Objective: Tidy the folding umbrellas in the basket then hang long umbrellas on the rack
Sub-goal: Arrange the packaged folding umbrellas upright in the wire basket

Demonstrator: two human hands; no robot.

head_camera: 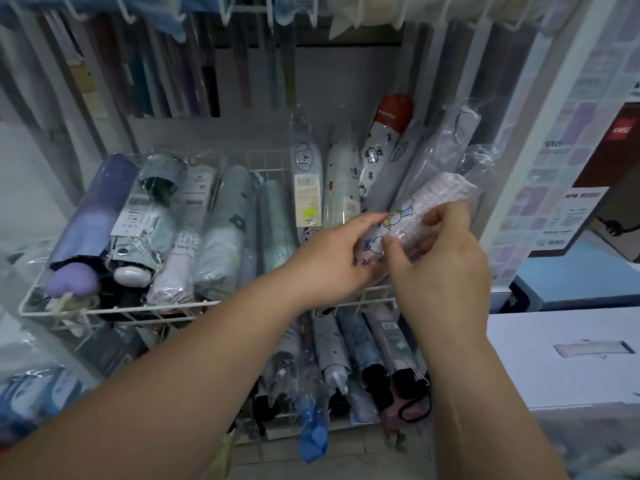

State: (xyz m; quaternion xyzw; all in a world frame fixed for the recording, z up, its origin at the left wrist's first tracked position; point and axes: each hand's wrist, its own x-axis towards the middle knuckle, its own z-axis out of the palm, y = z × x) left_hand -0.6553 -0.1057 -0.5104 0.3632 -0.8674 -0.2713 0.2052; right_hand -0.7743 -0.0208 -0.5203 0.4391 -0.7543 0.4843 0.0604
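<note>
Shop shelving fills the view, with a white wire basket [121, 308] of sleeved folding umbrellas [221, 223] mid-frame. Right of centre, the left hand [332, 252] grips a pale cartoon-print umbrella [438, 197] while the right hand [450, 252] pinches its wrapper [403, 233]. Slick plastic may slip, toppling the leaning umbrellas [375, 157] behind.

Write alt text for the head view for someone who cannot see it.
The left hand and right hand hold a plastic-wrapped cartoon-print folding umbrella at the right end of a white wire basket of other wrapped umbrellas; long umbrellas hang behind.
</note>
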